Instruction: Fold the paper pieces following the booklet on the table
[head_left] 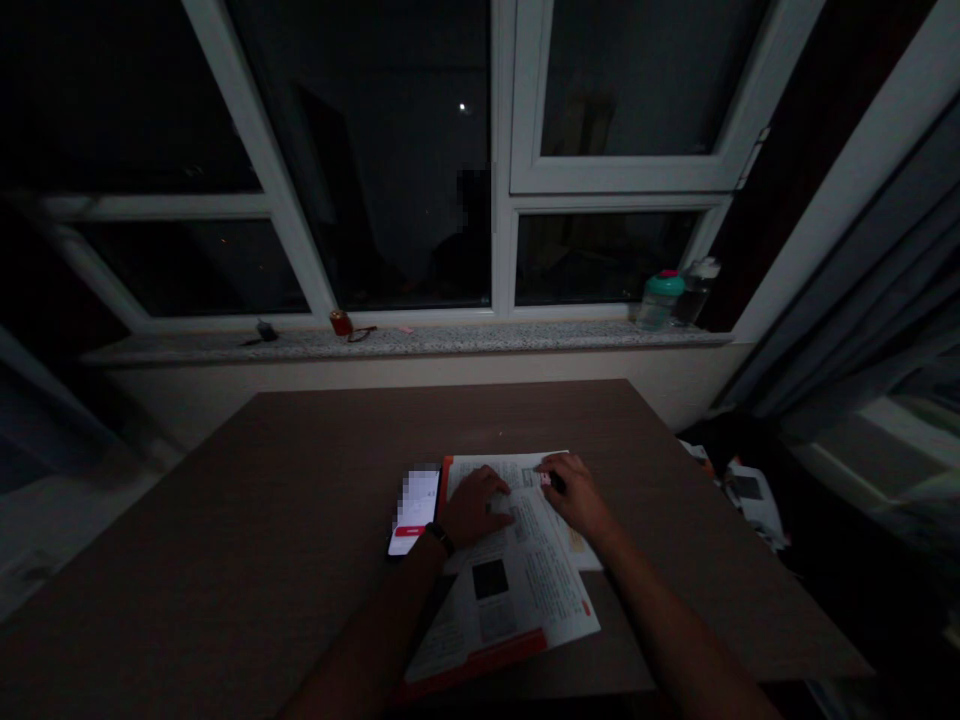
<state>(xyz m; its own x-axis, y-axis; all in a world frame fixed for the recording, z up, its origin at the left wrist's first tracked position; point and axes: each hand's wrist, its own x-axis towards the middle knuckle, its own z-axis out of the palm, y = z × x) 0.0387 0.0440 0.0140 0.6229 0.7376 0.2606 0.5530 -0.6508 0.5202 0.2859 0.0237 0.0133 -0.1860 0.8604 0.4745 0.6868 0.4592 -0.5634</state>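
Observation:
An open book (555, 570) with printed pages lies on the brown table, its near part turned at an angle to the far page. My left hand (474, 505), with a dark band at the wrist, rests on the page with thumb and fingers apart and nothing in it. At the top right of the page, my right hand (576, 492) is closed on a small pink-and-dark object (545, 479), too dim to name. Directly left of the book is a phone (415, 510) with its screen lit.
The table (300, 520) reaches toward a stone windowsill (450, 338). A bottle with a teal lid (661, 300) and a clear bottle (697, 290) stand on its right end. A small reddish jar (340, 322) sits left of centre. White-and-orange packages (754, 500) lie beyond the table's right edge.

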